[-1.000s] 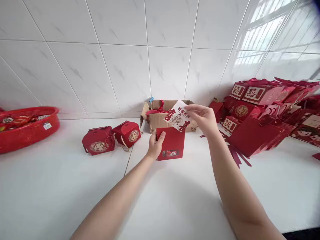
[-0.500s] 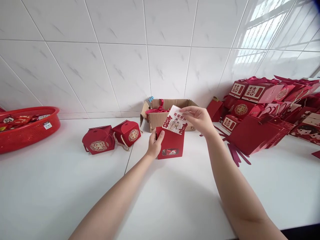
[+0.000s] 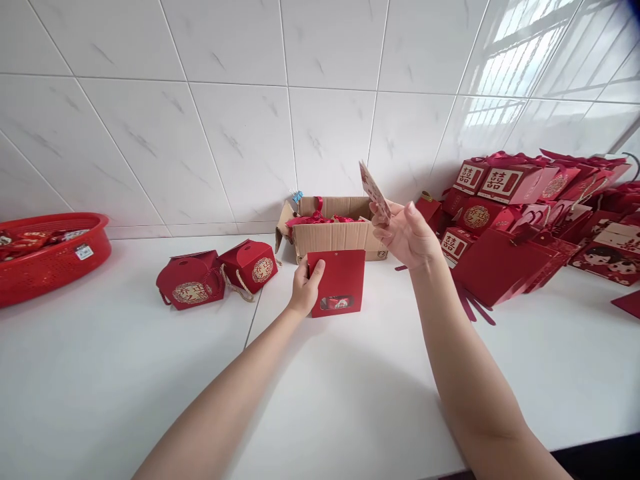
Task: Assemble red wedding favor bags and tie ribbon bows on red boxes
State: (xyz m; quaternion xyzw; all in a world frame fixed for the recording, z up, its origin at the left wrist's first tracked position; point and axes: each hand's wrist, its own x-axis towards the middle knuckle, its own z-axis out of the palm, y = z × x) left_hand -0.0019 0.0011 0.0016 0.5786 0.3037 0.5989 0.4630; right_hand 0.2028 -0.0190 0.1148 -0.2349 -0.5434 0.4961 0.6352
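Two bare hands work above a white table [image 3: 320, 407], seen here from just beside the person. The left hand [image 3: 305, 288] grips a red paper bag [image 3: 345, 277] by its left edge, thumb across the front and the other fingers behind. The bag stands upright at the middle of the table, and a small clear window low on its front shows red wrapped contents. The right hand [image 3: 411, 235], raised above and to the right of the bag, has its palm turned toward the viewer; its fingers pinch a printed card [image 3: 374, 192] near the lower end. The card is tilted, seen nearly edge-on, and apart from the bag; which fingers bear on it cannot be told.

Behind the bag, near the tiled wall [image 3: 330, 143], sits a cardboard box [image 3: 331, 239] with red ribbon inside. To the left, two red gift boxes [image 3: 190, 280] with gold emblems lie side by side; farther left, a red basket [image 3: 55, 270] contains wrapped items. At the right, a pile of red boxes and bags [image 3: 510, 183] is stacked.
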